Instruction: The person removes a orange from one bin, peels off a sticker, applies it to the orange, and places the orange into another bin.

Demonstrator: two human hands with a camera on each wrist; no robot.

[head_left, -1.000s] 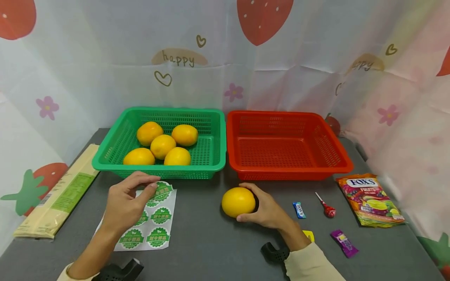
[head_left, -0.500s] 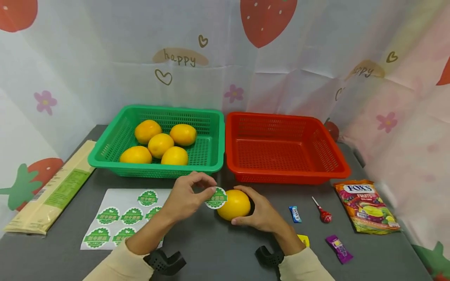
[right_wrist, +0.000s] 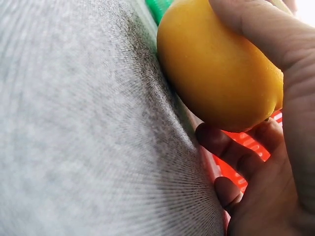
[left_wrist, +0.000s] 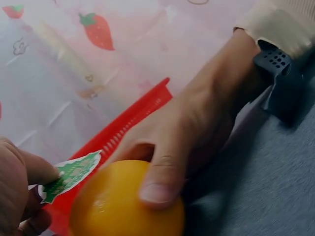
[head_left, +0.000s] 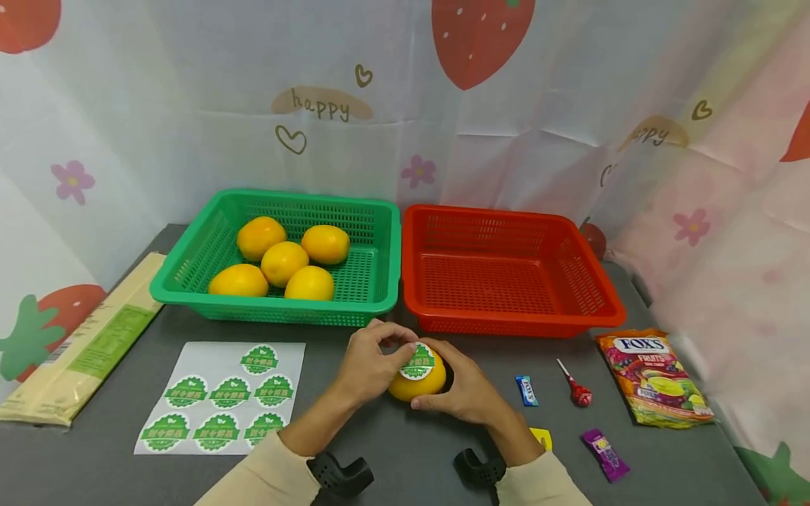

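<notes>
On the grey counter [head_left: 392,450] before an empty red basket [head_left: 506,320], the right hand [head_left: 465,390] grips a yellow fruit [head_left: 411,385] while the left hand [head_left: 367,365] pinches a green sticker [head_left: 420,361] onto it; five unlabelled fruits [head_left: 281,261] wait in the green basket [head_left: 380,295].

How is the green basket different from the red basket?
The green basket holds five yellow-orange fruits; the red basket holds nothing. The green basket sits on the left, behind the sticker sheet; the red basket sits on the right, nearer the sweets. Both are plastic mesh trays of similar shape, side by side.
</notes>
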